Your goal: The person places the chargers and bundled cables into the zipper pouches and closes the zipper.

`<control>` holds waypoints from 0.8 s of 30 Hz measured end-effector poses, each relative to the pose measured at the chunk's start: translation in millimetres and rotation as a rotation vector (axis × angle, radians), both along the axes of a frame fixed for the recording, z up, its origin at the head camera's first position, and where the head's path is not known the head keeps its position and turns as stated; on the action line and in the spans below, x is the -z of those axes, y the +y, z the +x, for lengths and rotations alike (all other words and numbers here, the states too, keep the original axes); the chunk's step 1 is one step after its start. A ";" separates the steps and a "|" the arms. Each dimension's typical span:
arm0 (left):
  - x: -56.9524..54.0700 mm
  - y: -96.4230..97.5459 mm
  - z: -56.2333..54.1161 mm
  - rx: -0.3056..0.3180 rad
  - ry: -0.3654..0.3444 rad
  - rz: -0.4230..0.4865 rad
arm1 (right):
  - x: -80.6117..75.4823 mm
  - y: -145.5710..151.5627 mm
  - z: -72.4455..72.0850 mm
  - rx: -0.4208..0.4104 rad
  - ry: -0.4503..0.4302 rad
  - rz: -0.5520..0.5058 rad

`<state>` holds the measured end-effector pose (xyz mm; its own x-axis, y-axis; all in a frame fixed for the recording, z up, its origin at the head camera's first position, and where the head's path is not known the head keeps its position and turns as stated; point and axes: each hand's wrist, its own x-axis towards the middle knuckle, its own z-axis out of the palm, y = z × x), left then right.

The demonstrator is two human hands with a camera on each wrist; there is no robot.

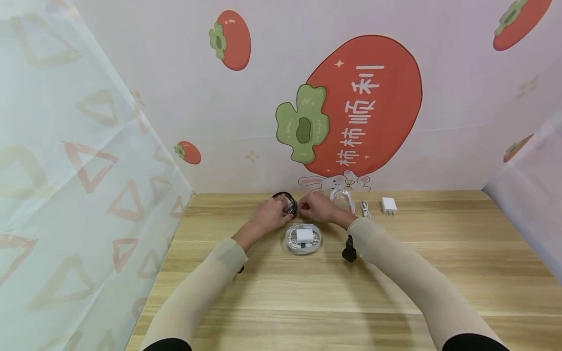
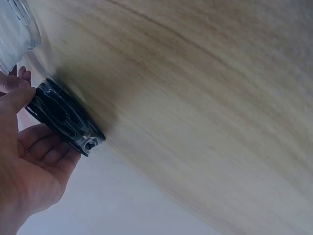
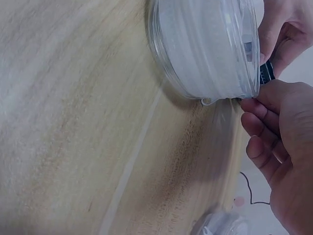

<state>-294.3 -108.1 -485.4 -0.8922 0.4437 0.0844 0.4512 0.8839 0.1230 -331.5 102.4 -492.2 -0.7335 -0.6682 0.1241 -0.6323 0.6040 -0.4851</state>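
My left hand (image 1: pixel 272 214) grips a coiled black cable (image 1: pixel 286 201) near the back edge of the table. In the left wrist view the black coil stands on its side, the thumb at its upper end and curled fingers (image 2: pixel 46 149) underneath. My right hand (image 1: pixel 320 207) comes in from the other side, thumb and forefinger pinched together at the coil's right edge. The right wrist view shows those fingertips (image 3: pixel 261 98) at a dark end of the cable, partly hidden by a clear round coil. That clear coil (image 1: pixel 303 249) lies in front of both hands, a white charger (image 1: pixel 305 236) on top.
Behind my right wrist stands another clear, whitish coil (image 1: pixel 343 197). To its right lie a small bundled white cable (image 1: pixel 365 209) and a white plug adapter (image 1: pixel 389 204) with prongs. A printed cloth wall (image 1: pixel 246 107) rises along the back edge of the wooden table (image 1: pixel 290 302).
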 end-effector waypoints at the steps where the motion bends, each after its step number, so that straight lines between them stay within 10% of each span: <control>1: 0.2 -0.4 -0.3 0.004 0.004 0.001 | -0.9 -0.2 0.2 0.000 0.013 0.007; 24: -2.3 -13.5 -3.3 0.107 -0.024 0.077 | -7.3 -5.7 -9.5 0.042 0.053 0.033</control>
<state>-297.6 -121.6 -483.1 -0.8423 0.5295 0.1010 0.5385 0.8183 0.2008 -341.0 96.7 -484.9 -0.7542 -0.6411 0.1420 -0.6302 0.6460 -0.4307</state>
